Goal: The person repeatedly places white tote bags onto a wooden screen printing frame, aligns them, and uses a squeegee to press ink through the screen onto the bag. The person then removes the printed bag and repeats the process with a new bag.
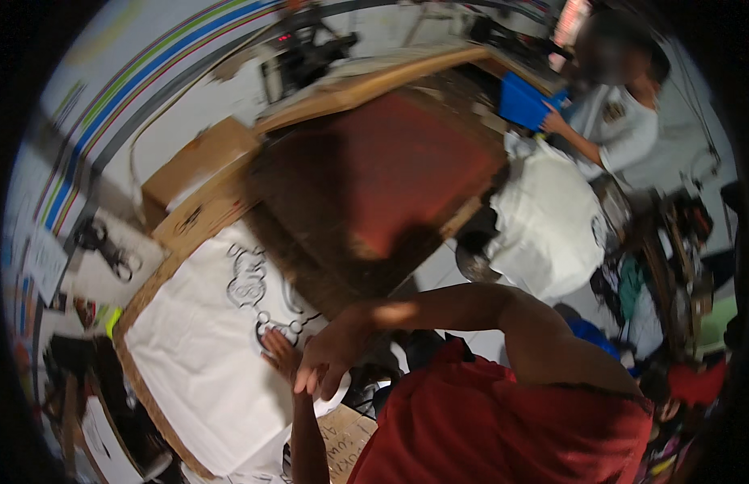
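A person in a red shirt (503,423) leans over a smooth white cloth (189,347) spread on the left, its field broken by a looping black line design (249,282) toward the far right corner; beneath it, a flat board (142,395) shows a rough, crumbly brown edge; the left hand (281,352) rests open on the printed part, fingers extended and slightly apart; the right hand (326,356) crosses over the left wrist, fingers bent downward, though whether they grip it cannot be told.

Beyond, a broad slab (423,161) with a worn, reddish face in a dark brown surround fills the middle, a pale wooden beam (366,93) along its far side; a creased cardboard box (199,165) stands at far left, near a dark machine (306,60) with a small red light; at far right, a co-worker (632,121) in a white top holds a flat blue object (521,101), a rumpled white bundle (552,226) just in front; darker clutter crowds the right edge.

The right forearm and hand cover part of the design and the cloth's right side; shadow swallows much of the slab; the machine is blurred, and the lens's black rim cuts off the outer corners.
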`<state>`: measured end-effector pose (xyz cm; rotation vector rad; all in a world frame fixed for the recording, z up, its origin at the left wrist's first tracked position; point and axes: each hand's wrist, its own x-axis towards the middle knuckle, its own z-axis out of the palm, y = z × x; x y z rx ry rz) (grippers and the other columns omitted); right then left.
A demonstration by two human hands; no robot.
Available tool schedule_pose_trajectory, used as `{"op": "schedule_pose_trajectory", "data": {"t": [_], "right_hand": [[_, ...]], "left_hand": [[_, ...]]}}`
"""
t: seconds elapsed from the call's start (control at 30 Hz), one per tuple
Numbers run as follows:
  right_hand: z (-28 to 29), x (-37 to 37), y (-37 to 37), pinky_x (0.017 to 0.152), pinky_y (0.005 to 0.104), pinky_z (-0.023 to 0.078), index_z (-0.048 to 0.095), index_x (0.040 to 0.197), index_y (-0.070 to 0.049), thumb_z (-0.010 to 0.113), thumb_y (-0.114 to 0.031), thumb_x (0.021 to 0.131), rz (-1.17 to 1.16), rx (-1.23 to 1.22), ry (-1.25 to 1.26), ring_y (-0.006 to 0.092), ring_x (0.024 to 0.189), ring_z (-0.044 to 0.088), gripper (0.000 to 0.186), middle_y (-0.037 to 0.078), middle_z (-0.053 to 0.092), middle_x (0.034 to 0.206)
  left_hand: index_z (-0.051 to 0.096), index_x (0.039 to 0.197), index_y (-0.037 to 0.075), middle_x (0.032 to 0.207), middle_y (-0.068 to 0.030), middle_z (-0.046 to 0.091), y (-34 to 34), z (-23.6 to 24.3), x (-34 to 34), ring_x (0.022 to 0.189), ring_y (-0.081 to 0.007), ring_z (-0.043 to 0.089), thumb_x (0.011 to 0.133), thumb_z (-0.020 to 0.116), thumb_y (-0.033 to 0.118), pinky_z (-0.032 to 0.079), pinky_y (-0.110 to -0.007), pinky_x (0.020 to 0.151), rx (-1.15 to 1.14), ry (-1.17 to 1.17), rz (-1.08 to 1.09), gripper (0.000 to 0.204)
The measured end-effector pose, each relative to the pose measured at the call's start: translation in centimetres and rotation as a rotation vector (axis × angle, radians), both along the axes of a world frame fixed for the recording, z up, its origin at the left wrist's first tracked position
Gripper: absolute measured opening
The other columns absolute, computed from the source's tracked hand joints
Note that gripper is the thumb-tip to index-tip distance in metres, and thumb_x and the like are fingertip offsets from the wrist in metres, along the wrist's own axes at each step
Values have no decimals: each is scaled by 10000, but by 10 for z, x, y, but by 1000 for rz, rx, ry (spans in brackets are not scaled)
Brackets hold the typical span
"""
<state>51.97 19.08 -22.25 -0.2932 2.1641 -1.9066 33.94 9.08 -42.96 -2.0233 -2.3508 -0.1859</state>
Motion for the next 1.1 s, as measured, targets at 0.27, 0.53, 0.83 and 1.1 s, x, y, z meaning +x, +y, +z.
{"op": "schedule_pose_trajectory", "data": {"t": [0.27,0.53,0.83,1.1], "right_hand": [[-20,326,12,884,291,465,610,1150,-20,656,-185,865,-1567,-81,-53,157,1009,603,333,78,664,1054],[-188,728,-90,750,255,454,575,926,-14,611,-32,745,-3147,495,-65,144,822,557,185,68,600,850],[-254,821,-215,582,264,476,603,868,-14,668,-109,823,-2930,-639,-217,128,650,564,123,51,602,763],[-162,789,-210,561,233,472,510,901,-58,584,-108,900,-2976,-131,285,89,628,540,89,12,549,748]], "left_hand": [[489,1271,-47,1333,-251,465,-13,54,158,1273,-384,409,854,630,334,310,-463,1058,-155,-554,-272,583],[608,1135,-4,990,-128,672,83,23,483,932,-199,637,856,662,215,488,-330,816,-392,-1148,-519,360],[615,750,13,697,-9,576,172,-57,637,650,-132,491,697,782,171,419,-311,610,-224,-1253,-161,236],[645,963,-33,847,-76,659,148,-60,629,777,-158,624,792,729,162,501,-292,740,-115,-1275,-192,273]]}}
